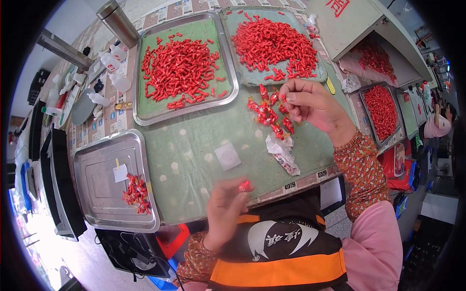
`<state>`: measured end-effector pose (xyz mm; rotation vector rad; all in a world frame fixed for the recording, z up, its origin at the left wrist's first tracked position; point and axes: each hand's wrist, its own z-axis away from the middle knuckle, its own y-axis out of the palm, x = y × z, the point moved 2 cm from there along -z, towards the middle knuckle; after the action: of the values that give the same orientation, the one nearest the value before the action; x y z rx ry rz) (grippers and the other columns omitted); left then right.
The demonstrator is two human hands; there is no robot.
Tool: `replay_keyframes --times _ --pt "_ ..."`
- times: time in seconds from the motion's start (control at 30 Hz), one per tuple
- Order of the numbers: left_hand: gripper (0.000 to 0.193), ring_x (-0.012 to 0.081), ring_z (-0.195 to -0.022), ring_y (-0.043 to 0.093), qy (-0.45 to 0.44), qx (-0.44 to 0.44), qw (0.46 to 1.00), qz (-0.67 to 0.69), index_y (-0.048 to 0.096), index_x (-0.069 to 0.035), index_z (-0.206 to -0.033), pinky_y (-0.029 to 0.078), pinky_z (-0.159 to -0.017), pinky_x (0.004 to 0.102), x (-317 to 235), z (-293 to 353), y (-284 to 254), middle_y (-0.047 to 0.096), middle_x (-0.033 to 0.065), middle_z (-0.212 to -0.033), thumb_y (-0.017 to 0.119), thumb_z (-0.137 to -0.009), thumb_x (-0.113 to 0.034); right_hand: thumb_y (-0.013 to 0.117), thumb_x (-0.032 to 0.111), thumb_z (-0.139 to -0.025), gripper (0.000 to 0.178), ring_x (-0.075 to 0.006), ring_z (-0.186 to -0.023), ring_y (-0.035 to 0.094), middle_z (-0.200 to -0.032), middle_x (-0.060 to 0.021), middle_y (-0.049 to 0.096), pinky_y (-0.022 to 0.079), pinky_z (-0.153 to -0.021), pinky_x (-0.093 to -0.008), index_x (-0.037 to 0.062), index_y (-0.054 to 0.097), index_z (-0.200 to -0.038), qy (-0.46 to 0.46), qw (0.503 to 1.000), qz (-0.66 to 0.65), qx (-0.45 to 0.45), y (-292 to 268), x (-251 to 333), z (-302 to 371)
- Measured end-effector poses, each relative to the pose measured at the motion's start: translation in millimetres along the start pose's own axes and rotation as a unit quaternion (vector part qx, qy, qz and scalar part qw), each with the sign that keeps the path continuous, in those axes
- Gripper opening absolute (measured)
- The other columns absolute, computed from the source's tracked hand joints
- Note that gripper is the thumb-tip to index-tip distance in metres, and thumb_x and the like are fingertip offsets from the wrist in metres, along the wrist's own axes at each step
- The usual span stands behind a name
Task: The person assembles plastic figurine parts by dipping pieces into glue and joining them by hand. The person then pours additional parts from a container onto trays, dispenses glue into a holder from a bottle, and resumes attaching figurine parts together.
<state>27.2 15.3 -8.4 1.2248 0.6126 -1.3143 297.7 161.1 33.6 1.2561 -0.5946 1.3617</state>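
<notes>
My left hand (225,208) is low, in front of the apron. Its thumb and fingers pinch a small glossy red piece (245,185). My right hand (310,104) is raised over the far side of the green mat (184,160), fingertips pinched together on what looks like another small red piece (283,97). Just left of and below that hand lies a loose cluster of red pieces with yellow-gold bits (264,114). A crumpled white wrapper (283,154) sits nearer to me. A small white square (227,156) lies on the mat between my hands.
Two trays at the back, a metal tray (234,97) and a green-lined tray (318,72), bear heaps of red pieces. A metal tray (90,194) at left holds a few more. White bottles (120,82) and a steel flask (118,23) stand back left; a pale cabinet (349,29) is at right.
</notes>
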Motion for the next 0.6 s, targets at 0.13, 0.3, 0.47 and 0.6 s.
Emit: replay_keyframes --times 0.13,0.3,0.47,0.6 --pt "0.028 0.0065 -0.085 0.058 -0.012 -0.006 0.999 0.037 0.055 -0.005 -0.122 0.051 -0.069 0.0209 -4 2 -3 0.065 0.0075 -0.110 0.056 -0.095 -0.001 0.061 0.013 -0.091 0.014 -0.0071 -0.062 0.049 -0.075 -0.0013 0.054 0.041 -0.053 -0.0222 -0.0002 0.058 -0.096 0.030 0.999 -0.028 -0.006 20 -8 11" --pt "0.027 0.0079 -0.088 0.059 0.007 -0.023 0.998 0.060 0.057 -0.006 -0.121 0.051 -0.070 0.0222 -5 3 -6 0.064 0.0057 -0.110 0.057 -0.094 -0.001 0.061 0.013 -0.092 0.015 -0.0089 -0.061 0.048 -0.075 -0.0026 0.053 0.040 -0.052 -0.0228 -0.0005 0.058 -0.097 0.052 0.997 -0.051 0.014 32 -18 19" --pt "0.027 0.0098 -0.084 0.061 0.047 -0.049 0.996 0.056 0.056 -0.003 -0.121 0.053 -0.068 0.0235 0 1 -7 0.065 0.0098 -0.109 0.061 -0.095 -0.011 0.061 0.013 -0.091 0.015 -0.0100 -0.060 0.047 -0.074 -0.0033 0.053 0.040 -0.052 -0.0232 -0.0008 0.058 -0.097 0.067 0.993 -0.092 0.032 41 -28 23" --pt "0.027 0.0105 -0.082 0.061 0.039 -0.041 0.996 0.075 0.056 -0.002 -0.120 0.053 -0.068 0.0238 2 -2 -3 0.064 0.0087 -0.106 0.061 -0.095 -0.011 0.062 0.013 -0.091 0.014 -0.0084 -0.063 0.052 -0.076 -0.0017 0.055 0.043 -0.054 -0.0229 0.0001 0.061 -0.098 0.074 0.992 -0.098 0.027 45 -30 36"
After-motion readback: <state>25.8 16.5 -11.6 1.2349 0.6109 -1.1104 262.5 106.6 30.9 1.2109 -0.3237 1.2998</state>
